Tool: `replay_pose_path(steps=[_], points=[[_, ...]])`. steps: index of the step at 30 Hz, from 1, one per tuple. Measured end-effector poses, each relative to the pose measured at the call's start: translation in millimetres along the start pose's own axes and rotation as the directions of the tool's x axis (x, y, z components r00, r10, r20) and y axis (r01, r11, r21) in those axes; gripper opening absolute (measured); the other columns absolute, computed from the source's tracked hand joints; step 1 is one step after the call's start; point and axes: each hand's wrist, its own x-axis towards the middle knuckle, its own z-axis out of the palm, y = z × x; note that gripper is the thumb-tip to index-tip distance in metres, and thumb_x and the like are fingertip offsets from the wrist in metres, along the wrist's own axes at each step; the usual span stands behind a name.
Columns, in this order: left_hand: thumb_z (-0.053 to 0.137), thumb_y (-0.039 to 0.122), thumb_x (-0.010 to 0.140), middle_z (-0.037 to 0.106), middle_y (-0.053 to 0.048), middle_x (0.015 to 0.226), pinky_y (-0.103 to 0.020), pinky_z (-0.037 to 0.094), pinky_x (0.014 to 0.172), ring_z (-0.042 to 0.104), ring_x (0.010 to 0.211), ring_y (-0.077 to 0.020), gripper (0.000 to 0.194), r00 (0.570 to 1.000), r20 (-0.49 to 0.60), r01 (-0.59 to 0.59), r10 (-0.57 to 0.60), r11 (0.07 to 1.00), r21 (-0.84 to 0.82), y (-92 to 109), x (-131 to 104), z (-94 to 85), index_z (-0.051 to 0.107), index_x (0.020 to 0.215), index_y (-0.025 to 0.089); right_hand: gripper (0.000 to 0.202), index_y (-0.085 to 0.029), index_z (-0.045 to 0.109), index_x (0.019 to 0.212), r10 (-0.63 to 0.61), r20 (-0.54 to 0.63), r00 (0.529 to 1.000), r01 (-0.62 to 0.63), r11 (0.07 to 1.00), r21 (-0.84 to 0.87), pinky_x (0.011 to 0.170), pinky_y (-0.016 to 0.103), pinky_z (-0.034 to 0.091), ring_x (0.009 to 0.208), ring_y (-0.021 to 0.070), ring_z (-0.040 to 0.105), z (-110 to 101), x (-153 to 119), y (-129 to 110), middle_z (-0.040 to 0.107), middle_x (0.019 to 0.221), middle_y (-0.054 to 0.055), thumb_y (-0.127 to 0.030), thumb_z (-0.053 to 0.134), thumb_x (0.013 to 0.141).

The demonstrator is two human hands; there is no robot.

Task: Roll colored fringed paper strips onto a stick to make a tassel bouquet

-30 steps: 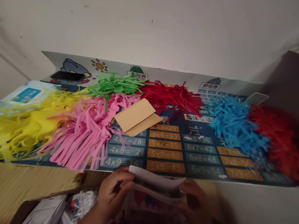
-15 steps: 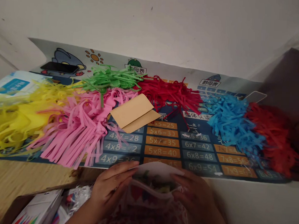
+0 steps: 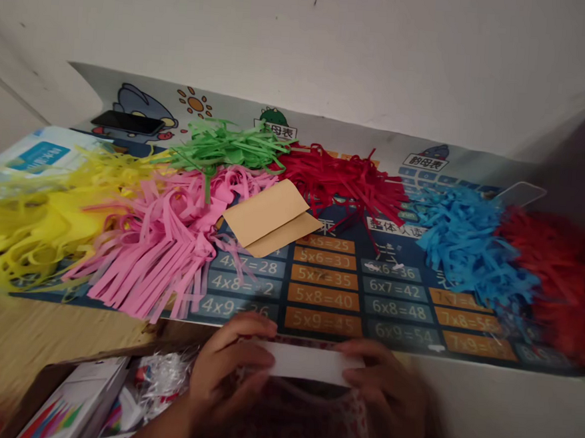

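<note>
At the table's near edge, both of my hands pinch a small white paper bag (image 3: 312,365) by the two ends of its top. My left hand (image 3: 232,368) grips the left end with thumb and fingers. My right hand (image 3: 386,386), darker and a little blurred, grips the right end. A pale band of the bag faces me between the fingers; its contents are hidden. Just beyond lies a folded tan paper piece (image 3: 267,214). Left of that paper are bunches of pink strips (image 3: 157,249), yellow strips (image 3: 63,209) and green strips (image 3: 232,148).
Red strips (image 3: 345,182), blue strips (image 3: 475,245) and more red strips (image 3: 559,278) lie on the times-table mat (image 3: 324,300). A black phone (image 3: 127,122) and a white-and-blue packet (image 3: 41,155) are at the far left. Below stands a box with colour-pencil packs (image 3: 69,397).
The bag's mouth, which gaped with green and yellowish contents showing, is now closed over into a flat white band. My hands have shifted slightly down. The whole view has moved a little.
</note>
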Motion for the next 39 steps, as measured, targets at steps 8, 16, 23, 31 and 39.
replay_pose_path(steps=[8, 16, 23, 31, 39], points=[[0.071, 0.039, 0.078, 0.077, -0.001, 0.091, -0.023, 0.058, 0.068, 0.073, 0.076, -0.019, 0.037, 0.919, 0.189, 0.302, -0.347, 0.925, 0.23, 15.6, 5.5, -13.3, 0.063, 0.112, 0.028, 0.038, -0.03, 0.077, 0.099, 0.262, 0.026, 0.965, -0.251, 0.944, -0.215, 0.074, 0.034, 0.061, 0.082, 0.0258, 0.072, -6.5, 13.8, -22.9, 0.076, 0.092, 0.007, -0.06, 0.067, 0.077], [0.066, 0.044, 0.081, 0.076, 0.001, 0.087, -0.021, 0.057, 0.067, 0.073, 0.074, -0.0178, 0.026, 0.942, 0.163, 0.232, -0.293, 0.922, 0.311, 19.8, 4.4, -13.5, 0.067, 0.101, 0.028, 0.031, -0.031, 0.077, 0.099, 0.19, 0.042, 0.981, -0.172, 0.947, -0.27, 0.073, 0.032, 0.062, 0.081, 0.025, 0.073, -9.4, 10.7, -22.6, 0.076, 0.092, 0.005, -0.054, 0.07, 0.078], [0.064, 0.044, 0.084, 0.076, 0.002, 0.078, -0.018, 0.056, 0.059, 0.071, 0.063, -0.0151, 0.021, 0.972, 0.123, 0.155, -0.198, 0.943, 0.296, 24.4, 9.7, -13.5, 0.068, 0.094, 0.026, 0.03, -0.03, 0.075, 0.104, 0.24, 0.11, 0.965, -0.202, 0.94, -0.275, 0.075, 0.034, 0.062, 0.086, 0.0255, 0.073, -16.5, 2.6, -15.5, 0.075, 0.097, 0.006, -0.047, 0.071, 0.08], [0.05, 0.028, 0.094, 0.074, -0.008, 0.101, -0.022, 0.057, 0.076, 0.072, 0.088, -0.0173, 0.026, 0.947, 0.32, -0.074, -0.023, 0.954, 0.29, 22.4, 26.8, -18.8, 0.068, 0.112, 0.023, 0.026, -0.032, 0.07, 0.115, 0.084, 0.328, 0.941, 0.03, 0.945, -0.327, 0.08, 0.028, 0.058, 0.092, 0.0199, 0.071, -6.9, 36.1, -46.5, 0.074, 0.105, 0.002, -0.031, 0.055, 0.093], [0.053, 0.015, 0.09, 0.07, 0.0, 0.073, -0.016, 0.05, 0.055, 0.066, 0.059, -0.0115, 0.038, 0.932, 0.36, -0.065, -0.024, 0.97, 0.232, 17.7, 32.8, -23.5, 0.061, 0.126, 0.027, 0.043, -0.038, 0.049, 0.137, 0.1, 0.466, 0.879, 0.051, 0.953, -0.3, 0.082, 0.029, 0.057, 0.098, 0.0185, 0.07, -6.3, 45.2, -32.0, 0.07, 0.116, -0.004, -0.023, 0.043, 0.098]])
